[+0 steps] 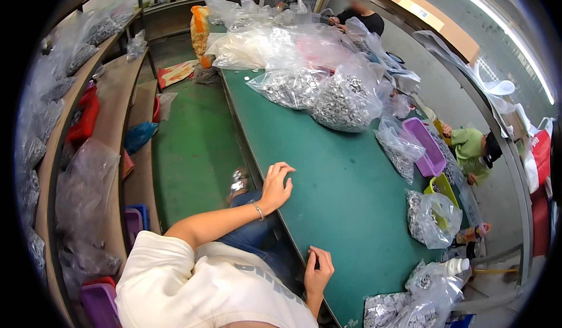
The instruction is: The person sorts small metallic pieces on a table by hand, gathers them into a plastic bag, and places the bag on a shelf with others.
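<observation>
My left hand (276, 188) rests at the near edge of the green tabletop (328, 176), thumb and fingers apart and slightly bent, holding nothing. A metal bracelet (257, 209) circles that wrist. Lower along the same edge is my right hand (318, 274); its fingers are loosely curled with a gap between thumb and forefinger, and nothing shows in it. To its right lies a clear plastic bag of flat silvery metal pieces (389, 310). Farther up the table stands a big clear bag of small metal parts (345, 102), away from both hands.
Along the table's far side are a purple basket (425, 146), a yellow-green basket (443, 188) and another bag of metal parts (422, 214). Two people (470, 149) work beyond the table. Shelves (105, 123) with bags line the left, across a green floor (190, 146).
</observation>
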{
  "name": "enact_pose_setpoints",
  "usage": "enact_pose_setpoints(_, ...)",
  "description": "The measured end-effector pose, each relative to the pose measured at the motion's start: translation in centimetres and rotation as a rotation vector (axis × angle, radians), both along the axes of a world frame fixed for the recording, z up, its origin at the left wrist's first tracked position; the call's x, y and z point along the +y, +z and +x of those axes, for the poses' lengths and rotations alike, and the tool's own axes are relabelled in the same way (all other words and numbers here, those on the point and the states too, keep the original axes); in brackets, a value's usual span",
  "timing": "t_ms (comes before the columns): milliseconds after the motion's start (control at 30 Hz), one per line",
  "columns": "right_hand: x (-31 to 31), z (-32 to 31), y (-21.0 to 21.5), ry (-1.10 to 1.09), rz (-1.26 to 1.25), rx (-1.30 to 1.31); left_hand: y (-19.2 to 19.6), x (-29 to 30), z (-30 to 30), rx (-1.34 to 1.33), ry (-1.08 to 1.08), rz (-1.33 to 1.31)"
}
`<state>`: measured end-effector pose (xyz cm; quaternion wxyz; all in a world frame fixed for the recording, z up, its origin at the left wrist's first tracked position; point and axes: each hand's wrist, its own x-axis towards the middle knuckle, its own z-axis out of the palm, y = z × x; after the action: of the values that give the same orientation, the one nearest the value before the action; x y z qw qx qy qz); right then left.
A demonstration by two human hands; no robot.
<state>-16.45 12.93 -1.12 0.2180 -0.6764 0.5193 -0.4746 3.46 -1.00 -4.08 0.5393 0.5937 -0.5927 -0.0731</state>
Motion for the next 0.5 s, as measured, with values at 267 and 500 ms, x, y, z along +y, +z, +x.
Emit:
enact_pose_setpoints(267,-1.5,-0.2,0.6,-0.067,0.006,0.12,0.7,-0.5,1.4,0.176,-0.142,0.113)
enact_pose_setpoints(500,-2.3,-0.5,1.3,-0.18,0.051,0.238,0.3,-5.1,6.1,0.164,-0.083,0.101)
